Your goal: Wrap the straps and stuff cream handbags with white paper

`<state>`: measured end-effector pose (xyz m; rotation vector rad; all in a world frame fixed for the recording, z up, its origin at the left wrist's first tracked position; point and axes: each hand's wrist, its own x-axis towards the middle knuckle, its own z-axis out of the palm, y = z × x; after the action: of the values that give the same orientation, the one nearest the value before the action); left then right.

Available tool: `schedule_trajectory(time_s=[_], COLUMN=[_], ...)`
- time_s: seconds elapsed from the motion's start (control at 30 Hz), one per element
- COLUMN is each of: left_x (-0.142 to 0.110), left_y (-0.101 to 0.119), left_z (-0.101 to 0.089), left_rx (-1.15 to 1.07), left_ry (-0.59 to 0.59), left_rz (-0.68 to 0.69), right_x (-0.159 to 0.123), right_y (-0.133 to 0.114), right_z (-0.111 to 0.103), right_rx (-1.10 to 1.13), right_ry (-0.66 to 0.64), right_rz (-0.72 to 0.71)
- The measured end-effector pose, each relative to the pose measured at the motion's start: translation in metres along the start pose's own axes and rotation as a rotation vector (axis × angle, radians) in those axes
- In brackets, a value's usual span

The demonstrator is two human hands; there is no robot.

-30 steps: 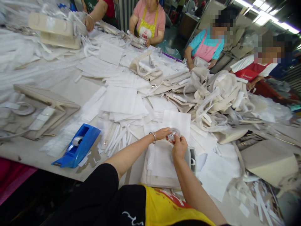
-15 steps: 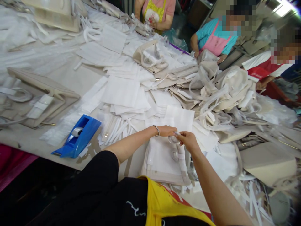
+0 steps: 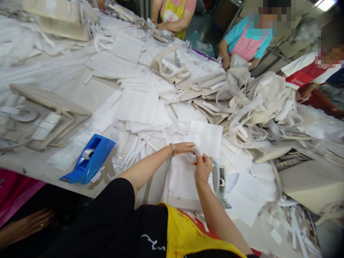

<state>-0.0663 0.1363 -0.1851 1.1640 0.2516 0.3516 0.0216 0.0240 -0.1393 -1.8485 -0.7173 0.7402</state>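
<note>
we pinch a clear tape roll (image 3: 194,154) between our left hand (image 3: 185,147) and right hand (image 3: 202,167), fingers closed on it; no readable writing nearby.

Your bench: long beige worktable (image 3: 80,95) | lighting: bright ceiling strip lamp (image 3: 326,4) at your upper right | beyond the far edge: dark floor (image 3: 200,27), stacked beige panels (image 3: 285,46) to your right.

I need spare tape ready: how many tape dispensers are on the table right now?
2. A blue tape dispenser sits near the table's front edge, left of both hands. A grey dispenser stands just right of the right hand. Others may lie hidden under the white sheets.
</note>
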Motion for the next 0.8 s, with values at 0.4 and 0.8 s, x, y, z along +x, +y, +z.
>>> schedule_trajectory(time_s=[0.4, 0.8], left_x=[0.001, -0.041], left_y=[0.017, 0.023], left_z=[0.009, 0.019], left_rx=[0.628, 0.885], left_ry=[-0.152, 0.461], left_rz=[0.043, 0.065], right_x=[0.042, 0.002], right_y=[-0.025, 0.028], right_z=[-0.052, -0.014], right_rx=[0.036, 0.105], right_ry=[-0.807, -0.542], right_rz=[0.535, 0.166])
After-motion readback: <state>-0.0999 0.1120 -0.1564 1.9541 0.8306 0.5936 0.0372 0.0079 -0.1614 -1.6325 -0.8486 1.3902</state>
